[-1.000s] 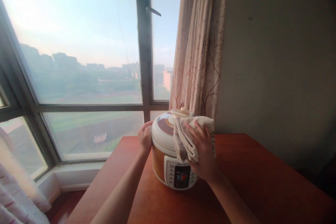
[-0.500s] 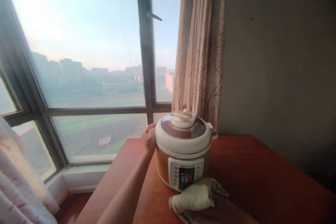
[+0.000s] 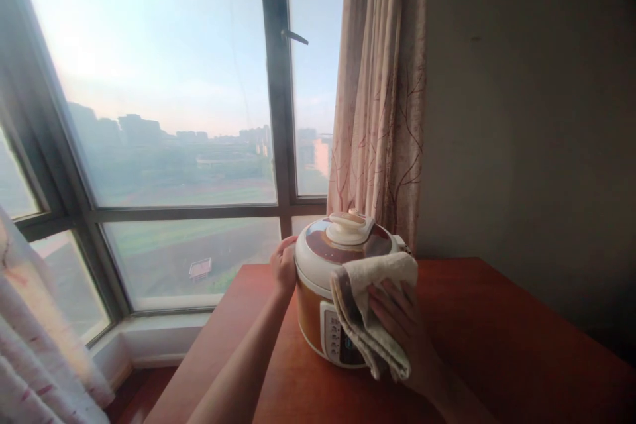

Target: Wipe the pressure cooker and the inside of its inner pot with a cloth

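Note:
A white and brown electric pressure cooker [image 3: 314, 305] stands upright on the wooden table, its lid on and its lid knob on top. At its left side, my left hand [image 3: 285, 269] is closed around the side handle, which the fingers mostly hide. My right hand [image 3: 401, 318] holds a folded pale cloth [image 3: 358, 298] with a dark patterned edge, pressed against the cooker's right front. Fingers lie over the cloth, and it covers much of the control panel [image 3: 332, 334] and part of the lid rim.
The reddish-brown table [image 3: 477, 318] extends right and toward me, its left edge sloping down near the window sill. Behind the cooker hangs a patterned curtain [image 3: 377, 93] beside a large window with a handle [image 3: 297, 38]. Another light curtain [image 3: 37, 338] hangs at lower left.
My right hand has moved the cloth up from low in front of the cooker onto its right front and lid rim. My left hand has stayed at the side handle.

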`<action>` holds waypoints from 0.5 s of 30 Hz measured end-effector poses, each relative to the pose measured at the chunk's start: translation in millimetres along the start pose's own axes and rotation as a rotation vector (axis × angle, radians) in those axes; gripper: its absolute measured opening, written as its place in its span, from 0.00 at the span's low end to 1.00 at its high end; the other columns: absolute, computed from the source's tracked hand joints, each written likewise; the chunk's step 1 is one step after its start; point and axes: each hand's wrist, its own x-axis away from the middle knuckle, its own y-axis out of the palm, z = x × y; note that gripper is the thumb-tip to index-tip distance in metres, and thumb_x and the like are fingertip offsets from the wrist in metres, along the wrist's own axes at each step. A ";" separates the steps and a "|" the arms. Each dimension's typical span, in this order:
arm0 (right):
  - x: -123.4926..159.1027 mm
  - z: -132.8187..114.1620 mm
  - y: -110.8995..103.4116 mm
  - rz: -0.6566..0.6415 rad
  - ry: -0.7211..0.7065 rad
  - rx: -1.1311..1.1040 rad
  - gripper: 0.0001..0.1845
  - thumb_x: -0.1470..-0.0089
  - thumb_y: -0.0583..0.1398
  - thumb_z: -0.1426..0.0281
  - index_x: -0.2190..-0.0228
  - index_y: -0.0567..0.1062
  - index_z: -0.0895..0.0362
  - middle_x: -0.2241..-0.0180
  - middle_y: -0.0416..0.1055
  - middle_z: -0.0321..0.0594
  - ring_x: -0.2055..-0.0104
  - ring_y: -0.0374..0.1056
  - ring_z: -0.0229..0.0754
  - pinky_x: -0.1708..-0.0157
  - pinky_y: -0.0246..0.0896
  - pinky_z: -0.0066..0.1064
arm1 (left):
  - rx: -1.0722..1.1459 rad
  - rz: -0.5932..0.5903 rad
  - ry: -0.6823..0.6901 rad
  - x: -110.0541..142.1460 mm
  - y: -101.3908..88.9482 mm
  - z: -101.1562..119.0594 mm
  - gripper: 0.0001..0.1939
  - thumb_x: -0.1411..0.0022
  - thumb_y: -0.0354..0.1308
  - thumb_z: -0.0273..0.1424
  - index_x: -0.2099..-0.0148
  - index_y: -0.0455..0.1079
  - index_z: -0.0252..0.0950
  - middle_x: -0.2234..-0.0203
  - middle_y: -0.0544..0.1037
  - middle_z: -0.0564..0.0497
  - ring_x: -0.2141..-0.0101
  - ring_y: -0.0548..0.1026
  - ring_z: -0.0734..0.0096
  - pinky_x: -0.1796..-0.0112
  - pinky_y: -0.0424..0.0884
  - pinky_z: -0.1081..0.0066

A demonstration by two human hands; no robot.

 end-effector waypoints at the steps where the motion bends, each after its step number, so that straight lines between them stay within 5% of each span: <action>1: -14.7 0.9 0.9 0.066 0.060 -0.039 0.35 0.39 0.54 0.71 0.32 0.55 0.54 0.34 0.62 0.47 0.28 0.49 0.53 0.30 0.38 0.56 | 0.003 -0.003 0.001 0.3 0.3 0.3 0.18 0.50 0.51 0.34 0.65 0.80 0.35 0.68 0.83 0.47 0.63 0.79 0.57 0.60 0.72 0.65; 4: -63.3 2.4 -2.4 0.198 0.225 -0.158 0.35 0.40 0.50 0.72 0.32 0.55 0.54 0.33 0.60 0.48 0.29 0.49 0.55 0.31 0.39 0.60 | 0.019 -0.008 0.003 1.2 1.2 0.7 0.18 0.50 0.51 0.34 0.65 0.80 0.35 0.68 0.83 0.46 0.63 0.78 0.57 0.61 0.72 0.65; 7: -101.4 -4.6 -11.3 0.182 0.310 -0.200 0.32 0.41 0.52 0.71 0.35 0.60 0.53 0.37 0.66 0.45 0.31 0.56 0.53 0.32 0.42 0.58 | 0.035 -0.002 0.003 1.4 1.7 0.3 0.17 0.50 0.51 0.34 0.65 0.80 0.35 0.67 0.83 0.47 0.63 0.78 0.57 0.60 0.72 0.65; 12: -105.8 -39.5 -8.3 -0.142 -0.020 -0.161 0.32 0.40 0.55 0.67 0.36 0.62 0.55 0.33 0.62 0.43 0.28 0.48 0.54 0.30 0.33 0.61 | 0.043 0.020 0.001 -1.9 1.0 -4.4 0.17 0.51 0.52 0.35 0.65 0.80 0.35 0.69 0.83 0.48 0.64 0.78 0.58 0.60 0.73 0.65; 15: -83.2 -61.6 10.7 -0.278 -0.243 -0.078 0.26 0.34 0.52 0.71 0.36 0.63 0.59 0.33 0.60 0.44 0.28 0.48 0.48 0.29 0.44 0.49 | 0.048 0.023 -0.008 -4.6 1.4 -8.3 0.18 0.52 0.52 0.35 0.63 0.78 0.35 0.69 0.82 0.48 0.65 0.78 0.59 0.60 0.73 0.64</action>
